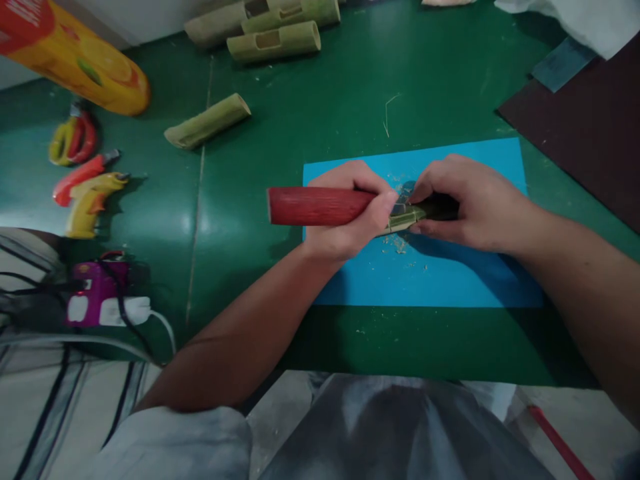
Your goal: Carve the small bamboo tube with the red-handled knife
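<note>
My left hand [350, 210] is closed around the red handle [313, 205] of a carving knife, whose blade meets a small green bamboo piece [407, 218]. My right hand [467, 203] is closed on that bamboo piece and holds it down on a blue mat [450, 280]. The far part of the bamboo is hidden under my right fingers. Pale shavings lie on the mat below the blade.
Several cut bamboo tubes [273, 41] lie at the back of the green table [240, 220], one more [207, 122] lies nearer. Red and yellow hand tools [83, 180] and a purple device [97, 290] sit at the left. A dark board [590, 127] lies at the right.
</note>
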Available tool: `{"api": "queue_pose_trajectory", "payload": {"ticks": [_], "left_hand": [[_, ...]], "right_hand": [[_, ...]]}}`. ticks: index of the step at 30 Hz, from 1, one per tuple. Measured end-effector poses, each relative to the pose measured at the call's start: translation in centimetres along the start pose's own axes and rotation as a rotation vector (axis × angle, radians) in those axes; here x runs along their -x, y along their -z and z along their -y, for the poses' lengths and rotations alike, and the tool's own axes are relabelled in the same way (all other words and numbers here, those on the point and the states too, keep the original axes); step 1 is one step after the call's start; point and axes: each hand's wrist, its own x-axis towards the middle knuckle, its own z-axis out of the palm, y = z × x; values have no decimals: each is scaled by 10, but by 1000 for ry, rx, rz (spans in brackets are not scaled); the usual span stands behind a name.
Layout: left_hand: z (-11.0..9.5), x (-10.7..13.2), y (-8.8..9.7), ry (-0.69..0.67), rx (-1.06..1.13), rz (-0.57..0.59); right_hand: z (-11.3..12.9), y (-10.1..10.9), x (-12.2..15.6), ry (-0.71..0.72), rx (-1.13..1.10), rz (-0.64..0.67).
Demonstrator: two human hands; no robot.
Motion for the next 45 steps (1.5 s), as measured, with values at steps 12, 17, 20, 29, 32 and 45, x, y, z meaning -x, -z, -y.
{"api": "queue_pose_trajectory", "payload": {"ticks": [12, 17, 20, 29, 32, 45], "left_hand": [[2, -7, 4, -41, 97, 200], [2, -8, 3, -51, 127, 214], [-1, -8, 3, -25, 97, 220], [-6, -7, 1, -17, 144, 119], [0, -4, 0, -40, 180, 85], [-2, -3, 0, -85, 132, 115]], "right_hand": [[0, 2, 0, -23, 3, 21], [0, 2, 0, -22, 9, 15], [-2, 1, 0, -2, 5, 0], [-1, 1, 0, -18, 5, 3], [-2, -1, 0, 1, -4, -15], [1, 1, 1, -20, -6, 8]]}}
